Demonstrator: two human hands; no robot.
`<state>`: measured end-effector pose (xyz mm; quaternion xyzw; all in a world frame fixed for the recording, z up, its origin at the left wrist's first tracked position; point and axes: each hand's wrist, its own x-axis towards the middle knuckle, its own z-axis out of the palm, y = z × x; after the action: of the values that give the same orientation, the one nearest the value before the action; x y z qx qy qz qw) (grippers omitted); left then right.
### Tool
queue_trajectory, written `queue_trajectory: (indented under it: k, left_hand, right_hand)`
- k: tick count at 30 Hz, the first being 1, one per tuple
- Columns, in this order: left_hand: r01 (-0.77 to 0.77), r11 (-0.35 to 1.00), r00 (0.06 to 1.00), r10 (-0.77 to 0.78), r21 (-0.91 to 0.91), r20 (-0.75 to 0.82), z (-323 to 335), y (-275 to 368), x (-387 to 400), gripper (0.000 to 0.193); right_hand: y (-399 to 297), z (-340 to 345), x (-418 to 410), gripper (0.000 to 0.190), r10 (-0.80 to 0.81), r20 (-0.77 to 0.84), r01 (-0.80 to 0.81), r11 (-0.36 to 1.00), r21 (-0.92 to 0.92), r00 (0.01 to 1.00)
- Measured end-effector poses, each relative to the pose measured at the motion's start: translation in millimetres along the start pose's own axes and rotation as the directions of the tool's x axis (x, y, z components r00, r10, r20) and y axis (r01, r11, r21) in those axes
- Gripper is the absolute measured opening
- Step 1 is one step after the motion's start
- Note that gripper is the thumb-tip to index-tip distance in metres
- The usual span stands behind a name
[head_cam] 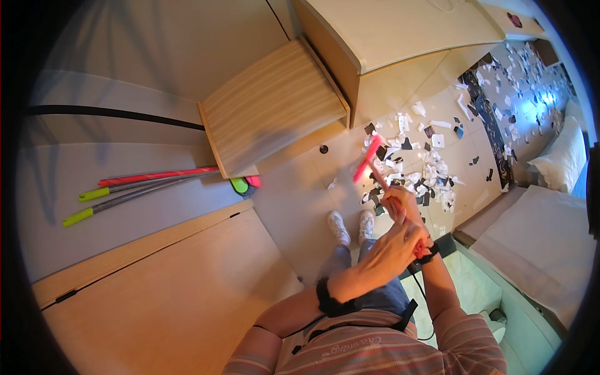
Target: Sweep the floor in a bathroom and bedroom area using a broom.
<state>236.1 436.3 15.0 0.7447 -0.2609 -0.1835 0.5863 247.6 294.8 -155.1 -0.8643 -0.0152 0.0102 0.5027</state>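
Note:
Both my hands grip the red-patterned handle (396,206) of a broom. My left hand (393,243) is closed around it near its upper end, close to my body. Further down the stick, my right hand (404,199) is wrapped around it. The broom's pink head (368,159) is tilted over the tiled floor, at the left edge of a heap of torn white and black scraps (433,173). Whether the bristles touch the floor I cannot tell. My feet, in white shoes (338,226), stand just short of the heap.
More scraps (511,89) cover the floor beyond a dark patterned threshold strip (492,126). A wood-grain cabinet (276,103) stands at upper left, with several long-handled tools (140,187) leaning beside it. A bed (529,239) with a pillow (562,154) is on the right. A wooden door (159,300) lies left.

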Motion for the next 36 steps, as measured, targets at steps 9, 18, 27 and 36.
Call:
queue_trajectory:
  k: [9,18,27,36]
  left_hand:
    - [0.275,0.950,0.959,-0.259,0.147,-0.118,11.0,-49.9,-29.7,0.026]
    - [0.039,0.980,0.966,-0.087,-0.194,-0.245,46.7,-39.7,18.8,0.025]
    - [0.096,0.974,0.978,-0.131,-0.205,-0.164,61.3,31.9,58.4,0.021]
    - [0.040,0.988,0.991,-0.019,0.150,-0.136,77.5,-33.1,130.2,0.029]
  right_hand:
    - [1.7,73.6,-28.7,0.008,-0.075,0.276,0.019,0.979,0.203,0.958]
    - [73.0,-29.6,13.9,0.013,-0.018,0.416,0.107,0.976,-0.192,0.909]
    - [24.3,-83.1,9.5,0.014,0.049,-0.279,-0.077,0.993,-0.089,0.959]
    - [75.7,-21.1,51.6,0.020,0.103,-0.072,-0.071,0.932,0.355,0.992]
